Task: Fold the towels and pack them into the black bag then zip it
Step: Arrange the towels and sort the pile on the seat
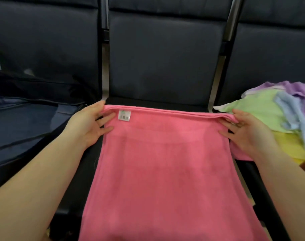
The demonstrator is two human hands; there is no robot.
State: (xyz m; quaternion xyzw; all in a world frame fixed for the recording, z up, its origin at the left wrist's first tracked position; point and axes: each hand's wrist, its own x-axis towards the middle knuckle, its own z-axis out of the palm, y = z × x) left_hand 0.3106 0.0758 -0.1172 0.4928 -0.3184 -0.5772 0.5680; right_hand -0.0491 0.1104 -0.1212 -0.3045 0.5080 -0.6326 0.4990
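A pink towel (165, 162) lies spread over the middle dark seat, its far edge doubled over and a small white label (124, 115) near the far left corner. My left hand (91, 122) pinches the far left corner of the towel between thumb and fingers. My right hand (247, 129) pinches the far right corner the same way. The black bag (26, 122) lies on the seat to the left, its zip running along the top. A heap of unfolded towels (273, 112), green, blue, purple and yellow, sits on the seat to the right.
Dark padded seat backs (165, 54) rise behind the towel, split by metal frame posts (104, 70). The towel's near end hangs over the front of the seat toward me.
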